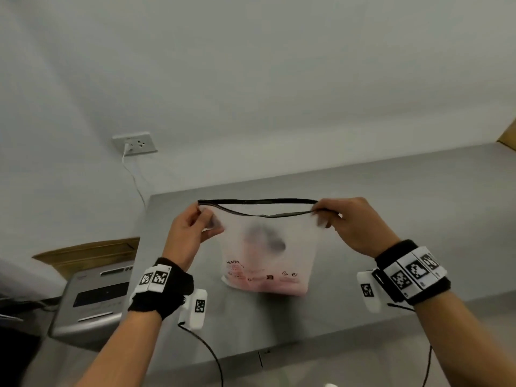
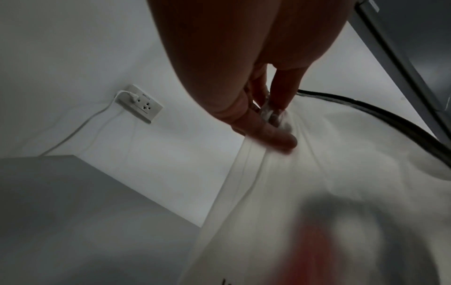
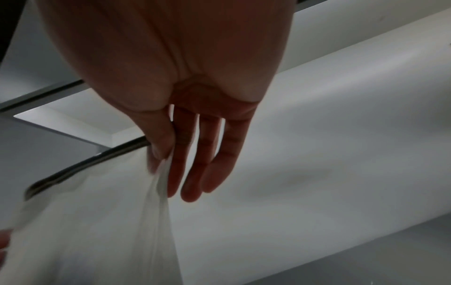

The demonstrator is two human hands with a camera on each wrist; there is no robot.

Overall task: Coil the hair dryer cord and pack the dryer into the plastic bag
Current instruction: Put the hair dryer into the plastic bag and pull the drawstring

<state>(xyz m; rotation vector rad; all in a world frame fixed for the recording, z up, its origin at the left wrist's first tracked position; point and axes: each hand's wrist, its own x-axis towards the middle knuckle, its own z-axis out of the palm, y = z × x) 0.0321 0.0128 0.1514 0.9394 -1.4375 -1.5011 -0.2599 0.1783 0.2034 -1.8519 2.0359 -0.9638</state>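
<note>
A frosted plastic bag with a black zip strip along its mouth hangs upright over the grey table. Its mouth gapes slightly. Through the plastic shows a blurred pink and dark shape, the hair dryer; its cord cannot be made out. My left hand pinches the bag's top left corner, seen in the left wrist view as bag under hand. My right hand pinches the top right corner; there thumb and forefinger hold the bag at hand while the other fingers stay straight.
A wall socket with a white cable plugged in sits at the back left, also socket. A silver appliance stands left of the table. Wooden pieces lie behind it. Black sensor wires hang from my wrists.
</note>
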